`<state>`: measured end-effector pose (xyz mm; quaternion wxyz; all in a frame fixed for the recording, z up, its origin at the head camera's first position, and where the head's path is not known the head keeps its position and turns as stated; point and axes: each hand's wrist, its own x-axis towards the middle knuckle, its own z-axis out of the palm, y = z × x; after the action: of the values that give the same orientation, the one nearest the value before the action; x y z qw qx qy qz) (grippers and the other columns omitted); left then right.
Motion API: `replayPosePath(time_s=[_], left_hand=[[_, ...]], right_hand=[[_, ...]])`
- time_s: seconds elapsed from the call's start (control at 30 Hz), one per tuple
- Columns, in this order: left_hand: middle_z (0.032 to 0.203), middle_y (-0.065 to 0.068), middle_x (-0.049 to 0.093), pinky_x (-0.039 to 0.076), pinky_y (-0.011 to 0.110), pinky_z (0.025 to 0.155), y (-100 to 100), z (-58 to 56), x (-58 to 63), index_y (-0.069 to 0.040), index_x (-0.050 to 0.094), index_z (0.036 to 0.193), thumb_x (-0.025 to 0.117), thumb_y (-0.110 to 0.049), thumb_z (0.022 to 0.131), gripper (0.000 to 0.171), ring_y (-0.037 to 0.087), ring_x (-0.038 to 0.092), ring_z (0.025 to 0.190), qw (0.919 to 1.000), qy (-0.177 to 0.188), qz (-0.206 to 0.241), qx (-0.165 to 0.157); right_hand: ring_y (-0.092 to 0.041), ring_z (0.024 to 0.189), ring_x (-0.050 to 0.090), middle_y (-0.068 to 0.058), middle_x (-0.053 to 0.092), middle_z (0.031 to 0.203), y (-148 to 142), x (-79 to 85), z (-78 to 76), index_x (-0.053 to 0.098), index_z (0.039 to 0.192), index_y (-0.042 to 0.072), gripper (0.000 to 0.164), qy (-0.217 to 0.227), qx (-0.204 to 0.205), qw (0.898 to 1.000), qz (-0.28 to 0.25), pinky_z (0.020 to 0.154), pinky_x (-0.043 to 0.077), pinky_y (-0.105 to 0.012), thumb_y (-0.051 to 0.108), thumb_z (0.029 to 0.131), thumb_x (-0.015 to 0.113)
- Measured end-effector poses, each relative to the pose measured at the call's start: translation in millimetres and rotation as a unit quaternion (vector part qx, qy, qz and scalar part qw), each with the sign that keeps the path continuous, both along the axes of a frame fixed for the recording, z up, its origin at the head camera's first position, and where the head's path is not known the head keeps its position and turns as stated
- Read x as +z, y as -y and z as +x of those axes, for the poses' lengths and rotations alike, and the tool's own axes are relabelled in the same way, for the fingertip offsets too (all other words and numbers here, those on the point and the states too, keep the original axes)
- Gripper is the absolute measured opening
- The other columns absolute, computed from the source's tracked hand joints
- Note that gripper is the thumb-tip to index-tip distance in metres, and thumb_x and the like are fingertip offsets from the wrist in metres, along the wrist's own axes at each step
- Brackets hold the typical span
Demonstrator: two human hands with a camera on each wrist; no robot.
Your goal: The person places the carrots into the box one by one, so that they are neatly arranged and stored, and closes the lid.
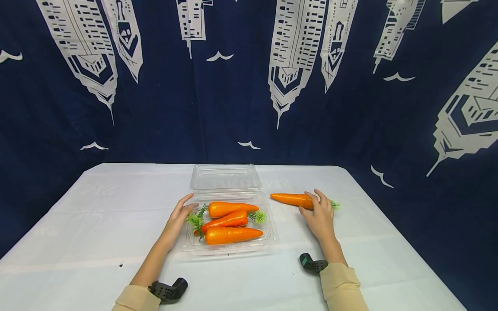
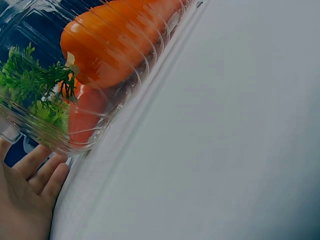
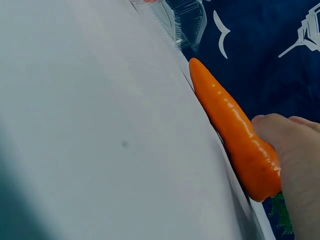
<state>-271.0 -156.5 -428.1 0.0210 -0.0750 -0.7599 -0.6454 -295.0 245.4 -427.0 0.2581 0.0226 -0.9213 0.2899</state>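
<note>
Lying on the worktop (image 1: 97,224), a single orange carrot (image 1: 289,199) points its narrow tip toward a clear tray (image 1: 233,249) to its left. The right hand (image 1: 323,218) grasps the thick, leafy end, thumb on the near side and fingers beyond. Smooth and tapering, the carrot could swivel or slip — a likely result of a hold set well back from the tip.

Inside the tray are three more carrots (image 1: 233,235), with greenery (image 1: 196,221) reaching its left rim. The left hand (image 1: 177,220) is unclenched at that rim, fingers extended and holding nothing; a sideways push there could slide the tray, which looks light. Behind lies the transparent lid (image 1: 226,178), laid back — leaves caught at the edge could keep it from seating. A dark blue patterned curtain (image 1: 233,99) hangs beyond.
</note>
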Motion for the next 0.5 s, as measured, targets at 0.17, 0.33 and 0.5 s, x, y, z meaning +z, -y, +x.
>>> replayPosePath(time_s=[0.17, 0.33, 0.5], left_hand=[[0.136, 0.018, 0.045, 0.021, 0.053, 0.109, 0.4, 0.7, -0.9, -0.023, 0.027, 0.141, 0.036, -0.034, 0.097, 0.046, 0.033, 0.044, 0.123, 1.0, 0.007, 0.007, -0.001], [0.137, 0.019, 0.044, 0.019, 0.053, 0.11, 0.1, 1.1, -1.0, -0.024, 0.027, 0.141, 0.036, -0.033, 0.097, 0.045, 0.032, 0.043, 0.124, 0.9999, 0.011, 0.012, -0.002], [0.136, 0.018, 0.045, 0.019, 0.053, 0.11, 0.1, 0.1, -0.2, -0.025, 0.028, 0.14, 0.036, -0.033, 0.097, 0.045, 0.032, 0.043, 0.124, 0.9998, 0.013, 0.011, 0.003]], right_hand=[[-0.042, 0.134, 0.013, -0.018, 0.016, 0.149, -2.2, -4.1, 0.8, 0.039, 0.135, 0.012, 0.062, 0.038, 0.011, 0.999, 0.012, 0.106, 0.01, -0.06, 0.022, 0.08, 0.066], [-0.045, 0.134, 0.012, -0.019, 0.012, 0.15, -4.4, -6.0, 0.8, 0.03, 0.14, 0.013, 0.069, 0.065, 0.012, 0.998, 0.015, 0.106, 0.009, -0.061, 0.025, 0.081, 0.065], [-0.048, 0.133, 0.011, -0.022, 0.008, 0.15, -3.9, -3.4, 1.3, 0.025, 0.142, 0.014, 0.072, 0.098, 0.013, 0.995, 0.02, 0.106, 0.007, -0.062, 0.029, 0.082, 0.063]])
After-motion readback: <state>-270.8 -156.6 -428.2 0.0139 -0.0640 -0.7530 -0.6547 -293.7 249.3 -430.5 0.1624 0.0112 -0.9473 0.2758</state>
